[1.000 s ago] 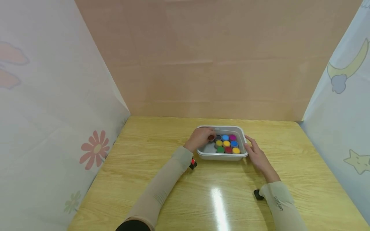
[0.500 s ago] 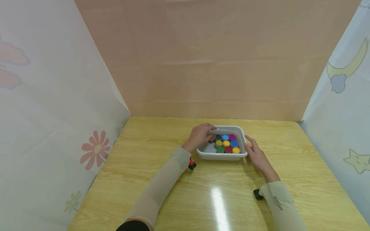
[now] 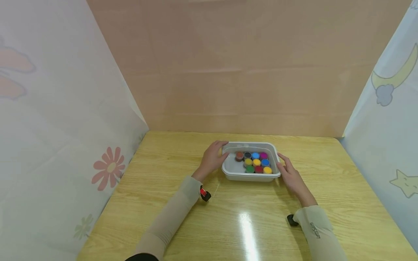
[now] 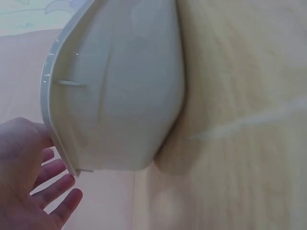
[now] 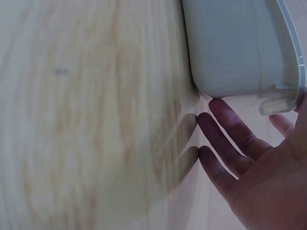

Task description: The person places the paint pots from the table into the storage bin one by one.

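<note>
A white plastic tray (image 3: 252, 177) stands on the table in the head view. Inside it sit several small paint pots with coloured lids, grouped toward the right; a brown-lidded pot (image 3: 239, 156) is leftmost in the back row. My left hand (image 3: 210, 159) is at the tray's left end, its thumb by the rim and its fingers extended behind, as the left wrist view also shows. On the right end, my right hand (image 3: 292, 180) touches the tray with its thumb near the rim. Its straight fingers reach down beside the wall in the right wrist view.
The wooden table (image 3: 163, 195) extends around the tray, with a bright reflection in front. A brown backdrop (image 3: 241, 72) rises behind the table. Patterned white sheets (image 3: 72, 108) hang at both sides.
My left hand has let go of the brown-lidded pot, leaving it in the tray, and has moved left to the tray's left rim. My right hand has stayed in place.
</note>
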{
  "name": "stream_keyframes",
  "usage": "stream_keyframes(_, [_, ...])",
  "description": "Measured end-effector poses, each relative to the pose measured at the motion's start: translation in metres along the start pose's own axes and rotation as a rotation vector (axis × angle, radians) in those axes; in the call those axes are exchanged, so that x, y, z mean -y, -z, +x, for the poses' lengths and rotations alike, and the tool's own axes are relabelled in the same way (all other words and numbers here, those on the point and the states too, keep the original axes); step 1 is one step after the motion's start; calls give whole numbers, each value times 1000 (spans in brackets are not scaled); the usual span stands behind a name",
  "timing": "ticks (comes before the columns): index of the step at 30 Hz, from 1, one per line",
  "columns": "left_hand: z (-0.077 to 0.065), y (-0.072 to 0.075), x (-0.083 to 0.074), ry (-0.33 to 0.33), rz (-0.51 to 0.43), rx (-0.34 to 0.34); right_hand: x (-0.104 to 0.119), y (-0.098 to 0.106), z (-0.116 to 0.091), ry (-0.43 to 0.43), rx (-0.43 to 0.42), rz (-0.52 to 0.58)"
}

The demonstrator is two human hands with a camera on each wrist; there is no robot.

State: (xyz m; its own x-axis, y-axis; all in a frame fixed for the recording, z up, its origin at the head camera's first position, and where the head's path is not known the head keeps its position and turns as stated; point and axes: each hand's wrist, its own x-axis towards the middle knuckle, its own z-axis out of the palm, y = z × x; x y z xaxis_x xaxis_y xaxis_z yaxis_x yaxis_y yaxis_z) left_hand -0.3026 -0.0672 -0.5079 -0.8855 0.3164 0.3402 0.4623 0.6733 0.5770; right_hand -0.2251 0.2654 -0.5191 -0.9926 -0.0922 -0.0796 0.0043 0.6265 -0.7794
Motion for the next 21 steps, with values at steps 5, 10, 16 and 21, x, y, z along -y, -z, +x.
stream_keyframes(5, [-13,3,5,33,-101,30,0,1,0,3,-5,-2])
stream_keyframes(10, [-18,5,7,31,-146,71,1,1,0,6,-6,-2])
stream_keyframes(16, [-19,7,8,40,-129,97,1,7,1,42,-5,-74])
stream_keyframes(21, [-18,24,22,20,-2,127,0,23,4,110,-21,-181])
